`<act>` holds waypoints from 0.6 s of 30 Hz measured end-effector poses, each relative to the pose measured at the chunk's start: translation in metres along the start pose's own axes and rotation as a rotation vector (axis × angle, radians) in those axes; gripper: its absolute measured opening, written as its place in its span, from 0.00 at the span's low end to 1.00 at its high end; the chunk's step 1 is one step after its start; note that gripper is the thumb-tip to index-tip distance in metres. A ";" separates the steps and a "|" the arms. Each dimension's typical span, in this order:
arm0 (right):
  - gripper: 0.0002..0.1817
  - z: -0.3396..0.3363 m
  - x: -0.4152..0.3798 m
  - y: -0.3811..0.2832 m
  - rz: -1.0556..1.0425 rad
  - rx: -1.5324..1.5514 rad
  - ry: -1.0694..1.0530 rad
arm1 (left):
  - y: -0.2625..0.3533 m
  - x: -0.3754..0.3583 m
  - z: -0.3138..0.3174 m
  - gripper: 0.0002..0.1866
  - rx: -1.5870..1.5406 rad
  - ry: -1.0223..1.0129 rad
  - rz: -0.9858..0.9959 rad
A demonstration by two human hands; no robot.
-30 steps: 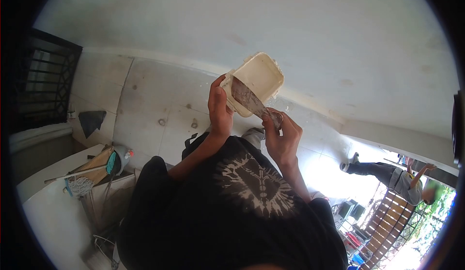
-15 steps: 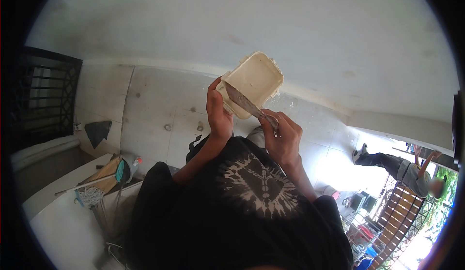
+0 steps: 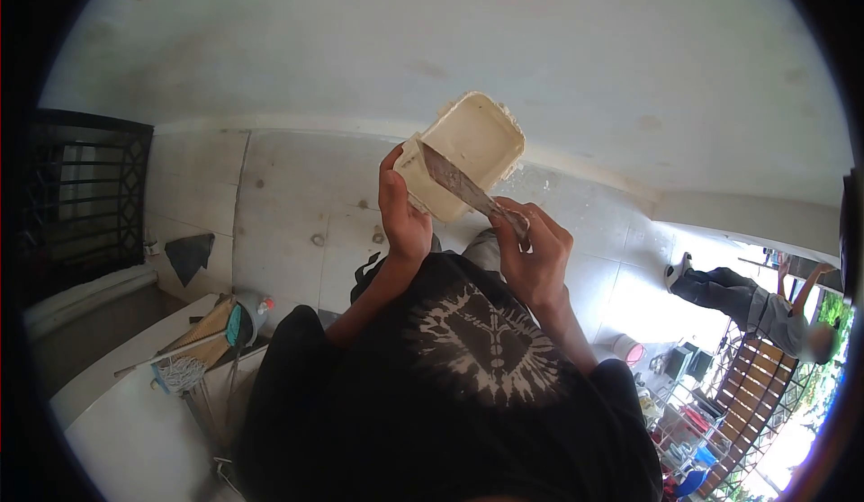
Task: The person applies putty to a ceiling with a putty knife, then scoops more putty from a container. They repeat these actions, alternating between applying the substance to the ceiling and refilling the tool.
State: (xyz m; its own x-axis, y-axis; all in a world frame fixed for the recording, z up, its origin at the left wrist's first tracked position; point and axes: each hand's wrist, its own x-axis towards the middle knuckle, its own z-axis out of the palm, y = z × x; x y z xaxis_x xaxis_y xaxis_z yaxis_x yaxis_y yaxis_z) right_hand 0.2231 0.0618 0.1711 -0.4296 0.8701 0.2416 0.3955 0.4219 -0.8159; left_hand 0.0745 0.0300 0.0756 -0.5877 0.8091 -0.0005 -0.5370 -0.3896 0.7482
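Note:
A cream-coloured plastic tub (image 3: 481,142) with a pale, crusted rim is tilted in front of me, its inside facing my view. My left hand (image 3: 407,225) grips it along the left side, fingers mostly behind the wall. My right hand (image 3: 538,255) is closed around the lower right end of a putty knife (image 3: 459,183). The knife's stained blade lies slantwise across the tub's lower left part, its wide end close to my left fingers. Whether any filler sits on the blade is hard to make out.
A pale wall (image 3: 540,34) rises ahead above a tiled floor (image 3: 288,223). At left are a dark metal grille (image 3: 90,187), a dark cloth (image 3: 190,257) and a mop head (image 3: 183,374). On the right, another person (image 3: 765,311) stands near a slatted bench (image 3: 754,376) and a cluttered rack (image 3: 688,430).
My right hand has shifted slightly right and down with the putty knife, and more of the blade's broad face shows. The tub stays nearly in place; the view has turned a little.

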 end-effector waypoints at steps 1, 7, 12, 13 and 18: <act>0.08 0.001 0.000 0.000 -0.042 -0.042 -0.004 | 0.000 0.000 0.000 0.30 -0.007 -0.002 -0.001; 0.08 0.001 -0.001 -0.003 -0.068 0.003 -0.039 | 0.001 -0.003 0.003 0.30 -0.007 0.011 -0.007; 0.08 -0.001 -0.003 -0.004 -0.028 0.054 -0.025 | 0.002 -0.004 0.003 0.30 -0.018 0.012 -0.008; 0.07 -0.001 -0.004 -0.003 -0.006 0.088 -0.003 | 0.002 -0.005 0.004 0.30 -0.021 0.013 -0.003; 0.07 -0.007 -0.005 -0.002 0.053 0.094 0.004 | 0.002 -0.006 0.003 0.30 -0.007 -0.013 0.017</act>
State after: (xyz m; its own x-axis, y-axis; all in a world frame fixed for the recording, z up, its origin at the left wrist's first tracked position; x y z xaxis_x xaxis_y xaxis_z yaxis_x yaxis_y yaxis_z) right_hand 0.2299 0.0582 0.1749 -0.4071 0.8916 0.1984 0.3395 0.3494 -0.8733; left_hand 0.0785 0.0257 0.0789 -0.5892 0.8077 0.0210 -0.5309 -0.4066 0.7435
